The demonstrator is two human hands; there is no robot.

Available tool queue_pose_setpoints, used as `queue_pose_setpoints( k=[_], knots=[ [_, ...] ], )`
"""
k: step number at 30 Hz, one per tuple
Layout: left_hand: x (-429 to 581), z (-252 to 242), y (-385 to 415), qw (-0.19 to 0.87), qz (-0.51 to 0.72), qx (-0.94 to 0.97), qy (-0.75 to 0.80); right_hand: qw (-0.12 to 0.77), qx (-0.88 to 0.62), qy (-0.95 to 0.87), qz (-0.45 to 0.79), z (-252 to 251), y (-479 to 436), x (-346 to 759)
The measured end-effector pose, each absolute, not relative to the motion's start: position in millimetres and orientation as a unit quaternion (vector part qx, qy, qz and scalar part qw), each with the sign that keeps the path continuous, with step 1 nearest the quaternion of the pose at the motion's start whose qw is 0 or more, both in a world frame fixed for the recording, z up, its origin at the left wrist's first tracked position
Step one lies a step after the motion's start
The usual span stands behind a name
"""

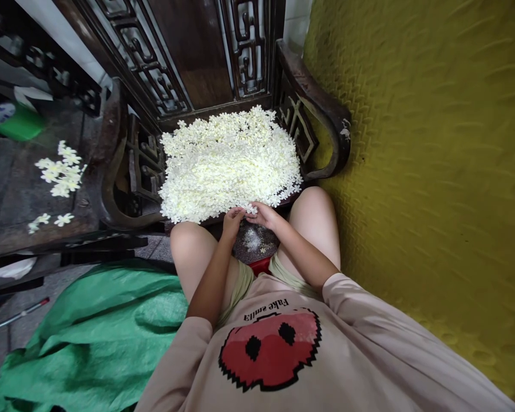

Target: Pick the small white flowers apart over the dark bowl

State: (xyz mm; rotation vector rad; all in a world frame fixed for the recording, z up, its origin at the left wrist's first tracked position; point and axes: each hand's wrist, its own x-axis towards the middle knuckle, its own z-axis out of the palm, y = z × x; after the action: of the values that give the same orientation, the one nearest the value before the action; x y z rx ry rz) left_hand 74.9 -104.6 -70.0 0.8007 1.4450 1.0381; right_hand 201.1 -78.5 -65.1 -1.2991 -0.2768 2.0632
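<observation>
A thick layer of small white flowers (pixel 232 160) covers the seat of a dark carved wooden chair (pixel 206 74). My two hands meet at the front edge of this layer, above my lap. A few white blossoms (pixel 251 209) show at the fingertips of my right hand (pixel 264 216), whose fingers are closed round them. Just to the left, my left hand (pixel 232 222) is closed in a pinch, its fingertips close beside those blossoms. What lies inside that pinch is too small and hidden to make out.
On a dark wooden surface (pixel 8 189) at left lie loose white flowers (pixel 62 171) and a green roll-like object (pixel 23 123). Green sheeting (pixel 107 332) covers floor at lower left. A yellow textured surface (pixel 424 171) rises at right. White bits (pixel 253 239) lie below my hands.
</observation>
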Motion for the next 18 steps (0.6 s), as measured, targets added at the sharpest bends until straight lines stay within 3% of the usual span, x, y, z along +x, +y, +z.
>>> queue_pose_setpoints(
  k=[6, 13, 18],
  knots=[
    [73, -75, -108, 0.473, 0.42, 0.449, 0.631, 0.331, -0.476, -0.133, 0.804, -68, -76, 204],
    [75, -77, -111, 0.48, 0.418, 0.471, 0.611, 0.352, -0.505, -0.09, 0.783, -64, -72, 208],
    [71, -86, -110, 0.463, 0.404, 0.431, 0.66, 0.485, -0.525, -0.041, 0.698, -50, -45, 250]
  ],
)
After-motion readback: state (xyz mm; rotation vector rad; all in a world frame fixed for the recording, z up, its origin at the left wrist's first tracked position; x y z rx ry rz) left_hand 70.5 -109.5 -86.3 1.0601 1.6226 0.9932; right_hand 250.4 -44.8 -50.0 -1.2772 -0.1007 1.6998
